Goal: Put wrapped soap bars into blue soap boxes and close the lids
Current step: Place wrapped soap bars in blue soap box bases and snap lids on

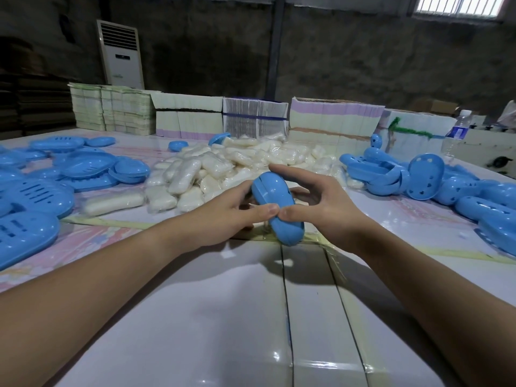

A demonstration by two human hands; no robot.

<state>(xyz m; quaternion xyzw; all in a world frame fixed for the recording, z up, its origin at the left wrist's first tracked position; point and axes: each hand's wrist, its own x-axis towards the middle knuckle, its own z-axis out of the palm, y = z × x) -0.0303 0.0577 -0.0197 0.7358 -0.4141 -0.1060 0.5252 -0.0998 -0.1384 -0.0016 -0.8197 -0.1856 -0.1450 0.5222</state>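
Glossy white surface [223, 317] carries the wrapped soap heap [223, 166]. Just before it, my left hand [223, 216] and right hand [329, 208] grip one closed blue soap box [276, 205]. Uneven squeezing could leave its lid unlatched, letting it pop open.

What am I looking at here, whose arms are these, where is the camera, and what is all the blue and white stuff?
No machine here: a person wears one wide-angle camera on the head, looking forward and down, so both bare arms reach in from below. The left hand and right hand together grip a closed blue oval plastic soap box, thumbs meeting on it. They work over a glossy white table. Behind the hands lies a heap of white soap bars in clear wrap. Loose blue box halves lie left and right. Stacks of flat printed cartons line the far edge, beside a clear water bottle.
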